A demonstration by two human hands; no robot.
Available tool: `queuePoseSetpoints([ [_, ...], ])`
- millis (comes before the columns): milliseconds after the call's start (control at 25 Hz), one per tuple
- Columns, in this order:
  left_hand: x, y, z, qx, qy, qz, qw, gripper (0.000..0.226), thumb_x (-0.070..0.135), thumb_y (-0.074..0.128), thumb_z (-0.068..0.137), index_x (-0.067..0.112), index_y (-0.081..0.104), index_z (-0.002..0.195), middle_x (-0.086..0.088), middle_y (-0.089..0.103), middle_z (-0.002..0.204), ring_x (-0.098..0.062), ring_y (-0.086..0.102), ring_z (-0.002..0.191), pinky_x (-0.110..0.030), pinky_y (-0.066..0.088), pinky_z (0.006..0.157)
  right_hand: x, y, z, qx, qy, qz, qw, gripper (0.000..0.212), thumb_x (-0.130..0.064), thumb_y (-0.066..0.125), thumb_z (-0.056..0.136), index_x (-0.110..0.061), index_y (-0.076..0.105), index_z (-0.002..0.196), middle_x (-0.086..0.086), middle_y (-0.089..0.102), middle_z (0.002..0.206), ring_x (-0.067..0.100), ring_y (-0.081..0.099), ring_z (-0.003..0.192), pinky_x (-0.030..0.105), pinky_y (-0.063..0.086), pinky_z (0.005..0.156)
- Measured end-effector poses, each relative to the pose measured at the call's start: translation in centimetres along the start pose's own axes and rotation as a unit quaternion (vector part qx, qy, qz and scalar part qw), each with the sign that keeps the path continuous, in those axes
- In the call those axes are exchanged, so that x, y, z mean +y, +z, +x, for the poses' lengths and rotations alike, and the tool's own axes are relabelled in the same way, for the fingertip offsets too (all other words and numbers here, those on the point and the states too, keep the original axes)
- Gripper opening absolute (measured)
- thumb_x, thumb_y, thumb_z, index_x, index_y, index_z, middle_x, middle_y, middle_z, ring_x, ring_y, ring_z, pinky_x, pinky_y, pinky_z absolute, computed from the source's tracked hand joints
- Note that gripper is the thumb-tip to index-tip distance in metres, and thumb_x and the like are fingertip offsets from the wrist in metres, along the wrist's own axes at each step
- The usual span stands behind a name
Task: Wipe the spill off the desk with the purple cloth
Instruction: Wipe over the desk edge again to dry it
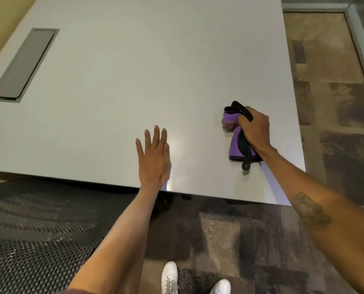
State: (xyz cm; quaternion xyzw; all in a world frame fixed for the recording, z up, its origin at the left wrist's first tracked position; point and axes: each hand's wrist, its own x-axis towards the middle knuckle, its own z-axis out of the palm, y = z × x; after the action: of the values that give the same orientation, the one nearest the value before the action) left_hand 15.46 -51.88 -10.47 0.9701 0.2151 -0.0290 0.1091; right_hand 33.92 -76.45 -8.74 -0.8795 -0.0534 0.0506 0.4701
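Note:
The purple cloth (234, 147), edged in black, lies bunched on the pale grey desk (134, 81) near its right front corner. My right hand (255, 129) is closed around the cloth and presses it onto the surface. A small brownish smear (227, 125) shows at the cloth's left tip. My left hand (154, 158) rests flat on the desk near the front edge, fingers spread, holding nothing. It lies well to the left of the cloth.
A grey metal cable hatch (23, 64) is set into the desk at the far left. A black mesh chair (34, 230) stands at the lower left below the desk edge. Patterned carpet (325, 102) runs along the right side. My white shoes (170, 276) show at the bottom.

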Motion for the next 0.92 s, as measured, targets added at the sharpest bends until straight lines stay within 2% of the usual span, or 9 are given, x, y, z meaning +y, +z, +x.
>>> queuePoseSetpoints([
  [120,0.0,-0.1,-0.1,-0.003,0.002,0.004,1.0,0.054,0.034,0.01,0.111,0.026,0.005,0.165,0.004,-0.002,0.173,-0.024,-0.007,0.16,-0.052,0.0,0.128,-1.4,2.5,-2.2,-0.104,-0.03,0.031,0.994,0.033,-0.028,0.053,0.075,-0.024,0.073,0.101,-0.001,0.077,0.087,0.02,0.072,0.087,0.041,0.057,0.082],
  [200,0.1,-0.1,-0.1,-0.005,0.002,-0.003,1.0,0.054,0.033,0.01,0.112,0.025,0.005,0.165,0.004,-0.002,0.173,-0.024,-0.008,0.16,-0.052,-0.001,0.128,-2.3,3.8,-4.4,-0.173,-0.071,0.024,0.982,0.03,-0.029,0.053,0.075,-0.029,0.073,0.097,-0.006,0.076,0.086,0.014,0.072,0.084,0.038,0.057,0.081],
  [280,0.0,-0.1,-0.1,-0.002,0.003,-0.016,1.0,0.054,0.032,0.011,0.112,0.024,0.007,0.165,0.004,0.0,0.173,-0.024,-0.007,0.16,-0.052,-0.002,0.128,-3.0,4.6,-6.6,-0.228,-0.106,0.022,0.968,0.026,-0.033,0.051,0.075,-0.034,0.071,0.091,-0.01,0.074,0.083,0.006,0.069,0.078,0.029,0.053,0.074],
  [360,-0.2,0.0,-0.2,-0.004,0.01,-0.027,1.0,0.054,0.032,0.011,0.112,0.024,0.008,0.165,0.003,0.001,0.173,-0.024,-0.007,0.16,-0.053,-0.003,0.128,-3.3,5.3,-8.5,-0.265,-0.118,0.029,0.956,0.032,-0.035,0.05,0.075,-0.032,0.073,0.096,-0.008,0.075,0.086,0.007,0.069,0.08,0.024,0.052,0.075],
  [480,-0.3,0.1,-0.1,-0.002,0.018,-0.051,0.999,0.054,0.034,0.011,0.111,0.022,0.012,0.164,0.003,0.004,0.173,-0.025,-0.005,0.16,-0.053,-0.005,0.128,-3.5,6.8,-11.2,-0.321,-0.141,0.032,0.936,0.039,-0.036,0.051,0.078,-0.028,0.074,0.109,-0.006,0.076,0.093,0.006,0.07,0.084,0.025,0.056,0.082],
  [600,-0.4,0.1,0.1,0.006,0.019,-0.064,0.998,0.055,0.034,0.011,0.111,0.021,0.017,0.164,0.003,0.01,0.172,-0.025,-0.002,0.16,-0.053,-0.006,0.128,-3.6,7.9,-13.7,-0.366,-0.159,0.043,0.916,0.042,-0.04,0.051,0.08,-0.022,0.074,0.111,-0.004,0.077,0.094,0.009,0.071,0.084,0.029,0.057,0.083],
  [680,-0.5,0.3,0.1,0.014,0.024,-0.07,0.997,0.055,0.035,0.01,0.111,0.02,0.02,0.163,0.003,0.013,0.172,-0.026,0.001,0.16,-0.053,-0.005,0.128,-3.6,8.2,-14.4,-0.385,-0.16,0.056,0.907,0.044,-0.041,0.051,0.078,-0.022,0.074,0.11,-0.003,0.077,0.095,0.009,0.071,0.085,0.024,0.057,0.083],
  [800,-0.7,0.5,-0.1,0.024,0.032,-0.069,0.997,0.057,0.036,0.008,0.111,0.019,0.021,0.163,0.003,0.015,0.171,-0.027,0.002,0.16,-0.053,-0.005,0.128,-3.9,8.1,-14.8,-0.413,-0.168,0.056,0.894,0.033,-0.04,0.051,0.077,-0.023,0.074,0.093,-0.01,0.074,0.081,0.005,0.068,0.075,0.014,0.049,0.072],
  [920,-0.5,0.5,-0.3,0.025,0.026,-0.074,0.997,0.057,0.038,0.008,0.111,0.02,0.02,0.163,0.004,0.013,0.172,-0.025,0.0,0.16,-0.051,-0.006,0.128,-3.7,7.3,-15.3,-0.423,-0.186,0.043,0.886,0.014,-0.041,0.05,0.078,-0.036,0.063,0.075,-0.016,0.064,0.066,0.004,0.061,0.065,0.01,0.042,0.065],
])
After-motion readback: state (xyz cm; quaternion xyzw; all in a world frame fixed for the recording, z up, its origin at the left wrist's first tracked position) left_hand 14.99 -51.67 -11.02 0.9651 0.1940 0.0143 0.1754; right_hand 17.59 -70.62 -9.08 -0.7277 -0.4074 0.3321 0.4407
